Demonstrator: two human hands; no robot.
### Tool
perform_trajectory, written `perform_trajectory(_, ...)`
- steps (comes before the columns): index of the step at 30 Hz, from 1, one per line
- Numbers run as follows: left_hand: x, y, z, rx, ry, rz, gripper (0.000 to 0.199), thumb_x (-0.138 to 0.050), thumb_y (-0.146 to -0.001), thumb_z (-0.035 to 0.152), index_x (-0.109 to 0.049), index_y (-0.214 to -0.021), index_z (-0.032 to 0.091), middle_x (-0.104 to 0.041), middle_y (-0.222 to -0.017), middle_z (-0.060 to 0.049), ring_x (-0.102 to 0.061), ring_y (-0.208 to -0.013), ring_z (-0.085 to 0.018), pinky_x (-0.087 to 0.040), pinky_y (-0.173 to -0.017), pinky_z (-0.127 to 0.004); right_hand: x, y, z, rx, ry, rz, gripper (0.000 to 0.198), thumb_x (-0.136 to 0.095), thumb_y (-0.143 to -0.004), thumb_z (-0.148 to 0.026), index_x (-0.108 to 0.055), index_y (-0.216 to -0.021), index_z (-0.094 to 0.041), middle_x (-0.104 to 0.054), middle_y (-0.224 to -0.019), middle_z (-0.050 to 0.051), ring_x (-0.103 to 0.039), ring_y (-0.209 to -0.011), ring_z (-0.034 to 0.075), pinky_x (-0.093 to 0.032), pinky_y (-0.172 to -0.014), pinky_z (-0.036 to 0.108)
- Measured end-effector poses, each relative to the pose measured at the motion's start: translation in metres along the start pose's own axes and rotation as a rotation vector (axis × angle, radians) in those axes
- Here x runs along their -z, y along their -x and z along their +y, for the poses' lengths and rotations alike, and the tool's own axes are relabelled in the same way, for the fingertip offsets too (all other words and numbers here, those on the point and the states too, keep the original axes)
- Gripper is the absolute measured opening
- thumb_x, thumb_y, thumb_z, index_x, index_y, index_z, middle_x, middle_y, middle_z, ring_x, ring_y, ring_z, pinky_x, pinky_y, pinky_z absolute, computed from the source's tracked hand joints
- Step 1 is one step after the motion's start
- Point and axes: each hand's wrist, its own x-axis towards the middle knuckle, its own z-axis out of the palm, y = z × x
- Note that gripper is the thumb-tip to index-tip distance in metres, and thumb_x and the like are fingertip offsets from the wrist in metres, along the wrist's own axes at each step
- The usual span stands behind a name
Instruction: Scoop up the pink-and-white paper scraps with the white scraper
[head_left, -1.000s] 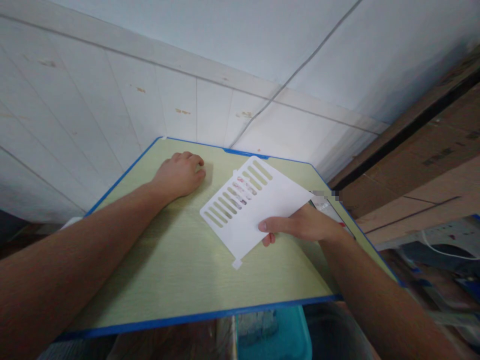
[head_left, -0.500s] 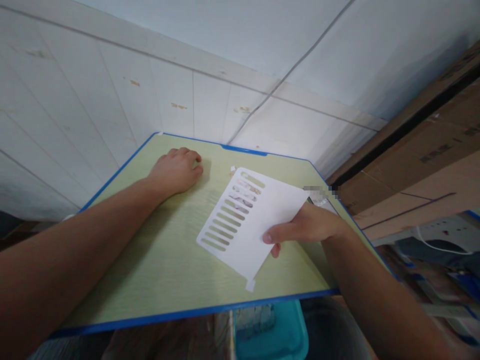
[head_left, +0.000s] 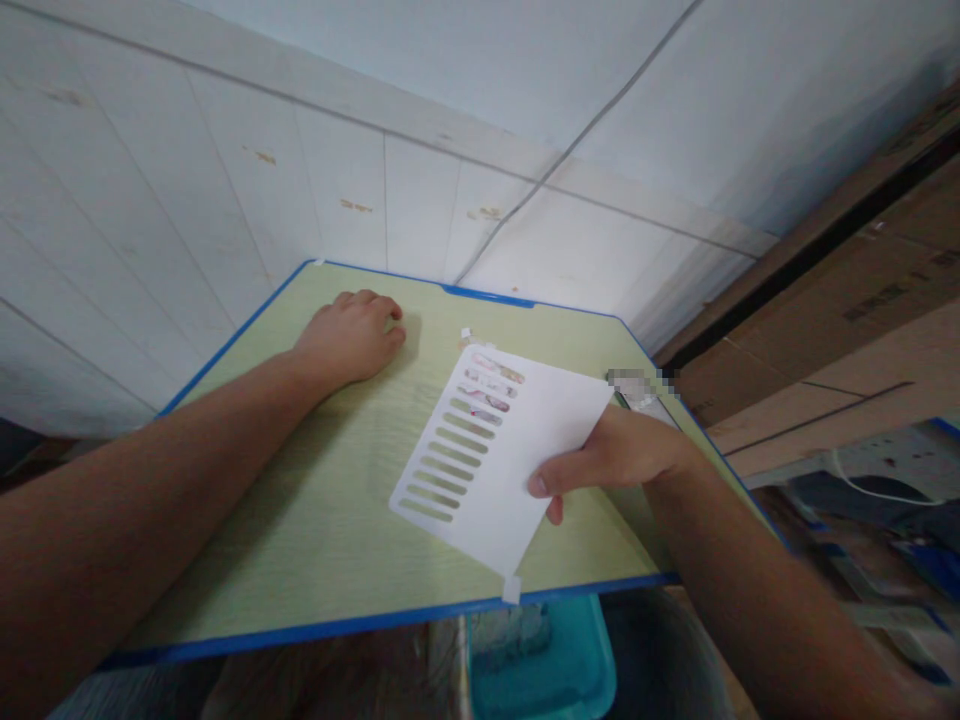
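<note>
Single head view, worn on you: looks forward and steeply down from above the near edge of the counter [head_left: 315, 540]. Close range, wide field; both your forearms come in large from the bottom corners, your left hand [head_left: 349, 335] and right hand [head_left: 600, 465] well inside the frame. The white slotted card [head_left: 525, 440] sits around mid-frame. You face the wall [head_left: 420, 200], which fills the top; its trim slants down to the right. Cardboard [head_left: 832, 320] sits at frame right; the teal bin [head_left: 555, 690] gets cut at bottom.
</note>
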Motion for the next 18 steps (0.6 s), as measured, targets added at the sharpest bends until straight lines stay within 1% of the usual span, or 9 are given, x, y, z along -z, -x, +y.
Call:
perform_trajectory(3, 0.000, 0.000, 0.000, 0.007, -0.005, -0.004, 0.062, -0.048, -0.116, 0.044, -0.084, -0.160, 0.020, -0.078, -0.174, -0.019, -0.070, -0.165, -0.042, -0.056, -0.139, -0.056, 0.001, -0.001, 0.003, -0.012, -0.047, -0.077, 0.043, -0.110, -0.101, -0.048, -0.091, -0.119, -0.014, -0.095, -0.107, 0.011, -0.090, -0.080, 0.022, -0.078, -0.072, 0.029)
perform_trajectory(6, 0.002, 0.001, 0.002, 0.016, 0.001, -0.010, 0.061, -0.048, -0.116, 0.043, -0.084, -0.160, 0.021, -0.078, -0.175, -0.019, -0.070, -0.165, -0.042, -0.057, -0.138, -0.055, 0.002, -0.002, 0.005, -0.027, -0.092, -0.103, 0.047, -0.112, -0.099, -0.050, -0.091, -0.120, -0.014, -0.094, -0.108, 0.011, -0.090, -0.081, 0.021, -0.078, -0.072, 0.028)
perform_trajectory(13, 0.000, 0.000, 0.000, 0.026, 0.011, 0.002, 0.059, -0.052, -0.115, 0.045, -0.085, -0.160, 0.024, -0.079, -0.174, -0.015, -0.070, -0.165, -0.039, -0.055, -0.141, -0.051, 0.003, -0.005, 0.008, -0.021, -0.104, -0.180, 0.043, -0.112, -0.100, -0.046, -0.091, -0.118, -0.013, -0.094, -0.106, 0.010, -0.089, -0.077, 0.020, -0.077, -0.070, 0.027)
perform_trajectory(15, -0.001, 0.000, -0.001, 0.015, 0.015, 0.012, 0.059, -0.052, -0.115, 0.045, -0.085, -0.158, 0.024, -0.080, -0.172, -0.015, -0.071, -0.163, -0.040, -0.056, -0.139, -0.053, 0.002, -0.005, 0.005, 0.004, -0.092, -0.144, 0.043, -0.112, -0.098, -0.048, -0.091, -0.115, -0.014, -0.094, -0.102, 0.009, -0.087, -0.075, 0.020, -0.076, -0.068, 0.028)
perform_trajectory(18, -0.002, 0.000, -0.003, -0.003, 0.029, 0.019, 0.059, -0.052, -0.114, 0.046, -0.086, -0.157, 0.024, -0.082, -0.170, -0.017, -0.072, -0.161, -0.042, -0.058, -0.138, -0.056, 0.000, -0.007, -0.003, 0.069, -0.039, -0.011, 0.036, -0.108, -0.099, -0.049, -0.092, -0.107, -0.017, -0.093, -0.093, 0.007, -0.085, -0.073, 0.021, -0.074, -0.068, 0.029)
